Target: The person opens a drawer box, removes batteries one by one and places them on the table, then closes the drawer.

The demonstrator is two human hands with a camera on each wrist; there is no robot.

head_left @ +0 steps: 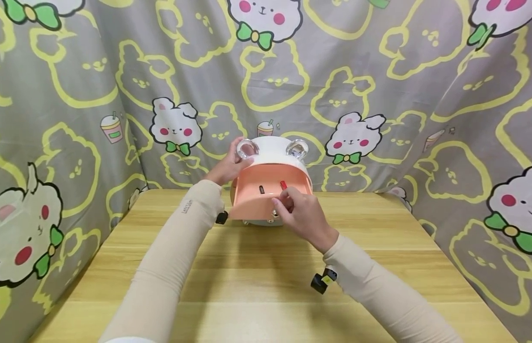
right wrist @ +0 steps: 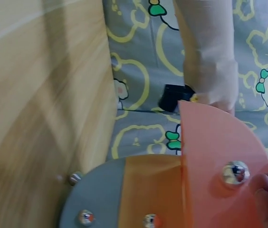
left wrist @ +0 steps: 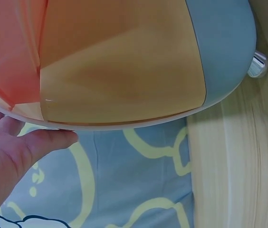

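Note:
A small storage box point(head_left: 270, 155) with a white top and clear round ears stands on the table. Its upper peach drawer point(head_left: 253, 210) is pulled out. Inside the drawer lie a small dark stick point(head_left: 261, 189) and a red stick point(head_left: 283, 184). My left hand point(head_left: 229, 164) rests against the box's upper left side beside an ear, thumb extended along the edge in the left wrist view. My right hand point(head_left: 303, 213) grips the drawer's front rim beside its shiny knob point(right wrist: 235, 174), fingers curled. The red stick shows just beyond these fingers, its lower end hidden.
The wooden table point(head_left: 257, 281) extends in front of the box and to both sides. A patterned curtain point(head_left: 356, 62) hangs close behind and at the sides. Lower drawers with silver knobs point(right wrist: 151, 220) show beneath the pulled-out one.

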